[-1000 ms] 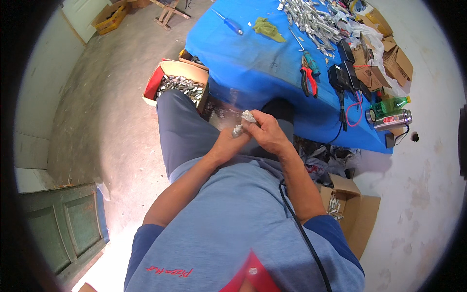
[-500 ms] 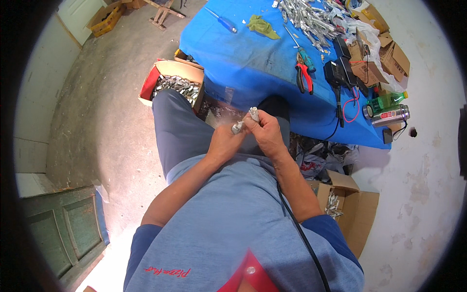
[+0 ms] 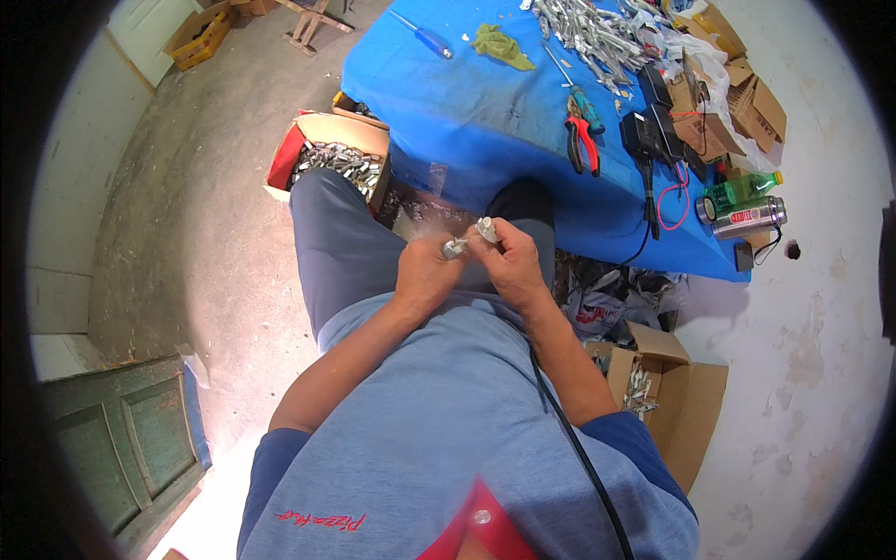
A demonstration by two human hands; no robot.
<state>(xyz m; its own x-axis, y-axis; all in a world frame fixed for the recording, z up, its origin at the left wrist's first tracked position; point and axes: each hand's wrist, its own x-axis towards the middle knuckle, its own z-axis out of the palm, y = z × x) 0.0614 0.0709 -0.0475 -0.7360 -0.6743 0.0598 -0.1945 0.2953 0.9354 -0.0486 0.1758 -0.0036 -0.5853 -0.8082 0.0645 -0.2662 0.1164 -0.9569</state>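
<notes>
Above my lap, my two hands are close together. My left hand [image 3: 426, 280] is closed around a small silvery-white metal piece [image 3: 452, 249], whose end sticks out past the thumb. Between the thumb and fingers of my right hand [image 3: 515, 266] is a second short whitish metal piece [image 3: 486, 229], tilted and a little higher than the first. The fingers hide much of both pieces, and I cannot tell whether they join or touch.
Ahead is a blue-covered table [image 3: 467, 112] with red-handled pliers [image 3: 581, 145], screwdrivers [image 3: 425, 35], a green cloth [image 3: 502, 47] and a heap of silvery parts [image 3: 593, 37]. A box of metal pieces [image 3: 341, 166] stands by my left knee. An open carton [image 3: 695, 401] sits at right.
The piece in my right hand has dropped slightly and tilted from its more upright position. My hands remain closed over my lap, and the view has shifted a little.
</notes>
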